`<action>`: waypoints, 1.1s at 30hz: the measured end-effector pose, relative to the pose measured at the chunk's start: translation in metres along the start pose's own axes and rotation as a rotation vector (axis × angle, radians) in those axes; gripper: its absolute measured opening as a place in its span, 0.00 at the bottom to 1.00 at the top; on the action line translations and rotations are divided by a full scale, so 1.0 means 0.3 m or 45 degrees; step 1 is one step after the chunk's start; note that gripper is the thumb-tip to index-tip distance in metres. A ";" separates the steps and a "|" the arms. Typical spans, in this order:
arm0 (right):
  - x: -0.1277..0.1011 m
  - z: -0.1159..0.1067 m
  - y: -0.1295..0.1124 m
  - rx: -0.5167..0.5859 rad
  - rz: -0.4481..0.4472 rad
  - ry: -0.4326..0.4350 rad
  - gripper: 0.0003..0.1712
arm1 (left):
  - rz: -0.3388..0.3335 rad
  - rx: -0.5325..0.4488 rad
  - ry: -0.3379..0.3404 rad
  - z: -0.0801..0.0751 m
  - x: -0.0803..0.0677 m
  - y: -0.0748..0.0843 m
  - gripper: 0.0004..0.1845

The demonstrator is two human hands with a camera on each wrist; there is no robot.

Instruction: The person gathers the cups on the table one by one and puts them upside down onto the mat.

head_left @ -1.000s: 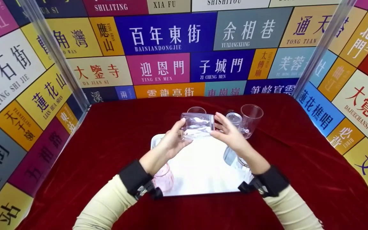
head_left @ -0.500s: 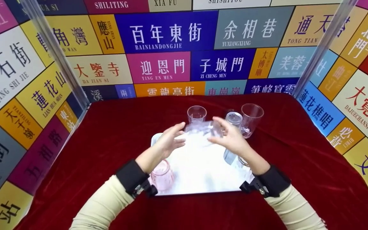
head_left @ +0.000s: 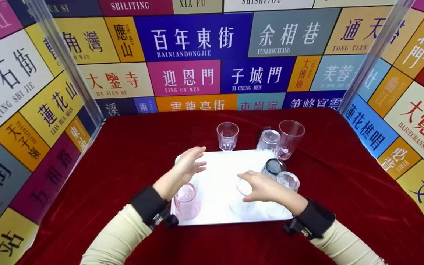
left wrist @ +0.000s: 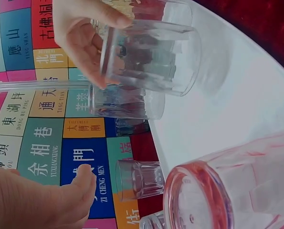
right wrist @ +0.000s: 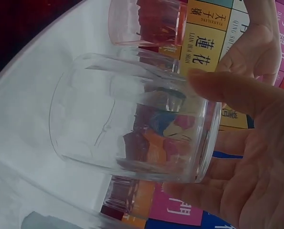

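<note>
If the clear glass (right wrist: pixel 132 119) pinched by the right hand (head_left: pixel 265 187) is swung wide, the grey glass (head_left: pixel 274 168) just beyond could be struck; left hand (head_left: pixel 184 170) spread.

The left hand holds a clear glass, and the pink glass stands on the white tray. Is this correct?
In the right wrist view, the right hand, not the left hand, holds the clear glass; the pink glass does stand on the tray.

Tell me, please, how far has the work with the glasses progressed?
Looks done: the pink glass, upside down on the tray, and the dark-topped glass standing there too. In hand: a clear glass, base up, gripped by the right hand. Probably left: the small glass and the tall glass, both upright off the tray.
</note>
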State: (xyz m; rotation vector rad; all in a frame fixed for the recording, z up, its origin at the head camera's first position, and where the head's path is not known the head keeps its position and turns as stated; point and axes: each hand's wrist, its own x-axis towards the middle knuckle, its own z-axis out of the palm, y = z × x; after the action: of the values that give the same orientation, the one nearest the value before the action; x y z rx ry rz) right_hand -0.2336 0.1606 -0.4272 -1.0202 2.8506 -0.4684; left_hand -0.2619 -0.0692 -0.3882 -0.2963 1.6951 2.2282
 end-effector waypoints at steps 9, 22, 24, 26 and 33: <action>-0.030 0.032 0.013 -0.029 -0.001 -0.137 0.38 | 0.008 -0.020 0.025 -0.005 0.002 -0.002 0.32; -0.036 0.041 0.019 0.029 0.025 -0.182 0.38 | 0.017 -0.018 0.033 -0.017 0.006 -0.013 0.32; -0.035 0.047 0.021 0.017 0.037 -0.185 0.38 | 0.024 -0.027 0.046 -0.021 0.006 -0.013 0.32; -0.034 0.052 0.022 0.001 0.044 -0.178 0.38 | 0.031 -0.036 0.060 -0.027 0.003 -0.013 0.32; -0.061 0.020 0.006 0.087 0.062 0.025 0.39 | 0.069 -0.035 0.113 -0.058 -0.017 -0.020 0.30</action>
State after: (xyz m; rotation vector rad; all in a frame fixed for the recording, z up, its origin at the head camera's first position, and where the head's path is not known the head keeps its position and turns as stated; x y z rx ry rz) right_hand -0.2193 0.1719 -0.4341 -0.9376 2.8481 -0.5701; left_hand -0.2555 -0.0853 -0.3965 -0.3648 1.7379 2.3115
